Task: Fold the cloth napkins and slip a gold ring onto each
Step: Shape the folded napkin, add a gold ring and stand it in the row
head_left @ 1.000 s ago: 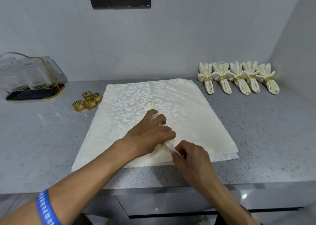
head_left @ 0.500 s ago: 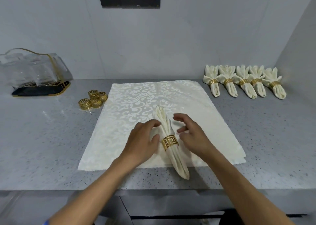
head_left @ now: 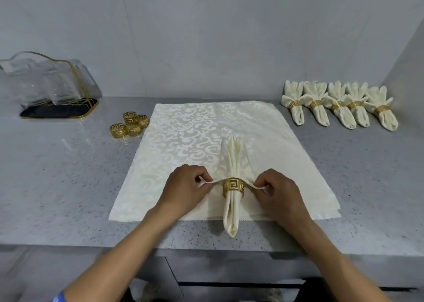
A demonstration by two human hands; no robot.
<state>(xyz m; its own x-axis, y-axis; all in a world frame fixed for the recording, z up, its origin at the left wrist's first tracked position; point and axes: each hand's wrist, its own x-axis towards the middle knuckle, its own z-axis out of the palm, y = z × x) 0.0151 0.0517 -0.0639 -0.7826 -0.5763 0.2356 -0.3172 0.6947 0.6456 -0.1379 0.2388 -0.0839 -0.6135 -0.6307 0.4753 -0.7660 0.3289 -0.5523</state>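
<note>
A cream folded napkin (head_left: 232, 212) lies lengthwise on a stack of flat patterned napkins (head_left: 183, 136), its lower tip past the stack's front edge. A gold ring (head_left: 233, 187) sits around its middle. My left hand (head_left: 185, 191) pinches a cloth flap drawn out to the left just above the ring. My right hand (head_left: 278, 192) pinches the matching flap drawn out to the right. Several loose gold rings (head_left: 129, 124) lie left of the stack.
Several finished ringed napkins (head_left: 339, 105) lie in a row at the back right, near the side wall. A clear gold-trimmed holder on a black base (head_left: 49, 90) stands at the back left. The grey counter's front edge (head_left: 91, 244) runs just below the napkin tip.
The ring went onto the rolled napkin and both hands let go of it. They now each pinch a flap above the ring and spread it sideways.
</note>
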